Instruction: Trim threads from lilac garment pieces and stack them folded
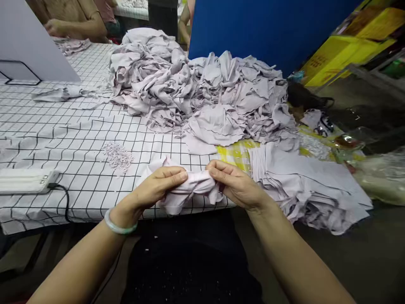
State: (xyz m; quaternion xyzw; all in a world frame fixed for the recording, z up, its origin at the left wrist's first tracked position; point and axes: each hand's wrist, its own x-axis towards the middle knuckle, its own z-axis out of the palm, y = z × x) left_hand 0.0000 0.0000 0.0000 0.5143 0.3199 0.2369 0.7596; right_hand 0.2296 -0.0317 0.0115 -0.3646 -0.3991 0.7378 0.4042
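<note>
Nearest us, at the bottom of the frame, we see a dark-clothed lap (190, 261) dotted with pale specks. Just above it, at the centre, our left hand (155, 183), a pale green, round bangle (118, 226) at its wrist, and our right hand (238, 185) have their fingers pinched on a pale pinkish, crumpled fabric piece (193, 188); it stretches between them at the near edge of the bench (79, 156), which is covered in white, black-gridded cloth. Right of centre we have a layered stack of pale grey fabric pieces (319, 181) beside a yellow-and-white checked cloth (234, 156). Left of centre lies a scatter of tiny pale scraps (118, 158); at the left edge, a white, oblong device (27, 180) with a black cable (67, 200). Farther off, a big, crumpled mound of pale grey-pink fabric (161, 80) fills the upper centre, before a flat blue panel (237, 29). At the upper left we see another person's hand (56, 27).
</note>
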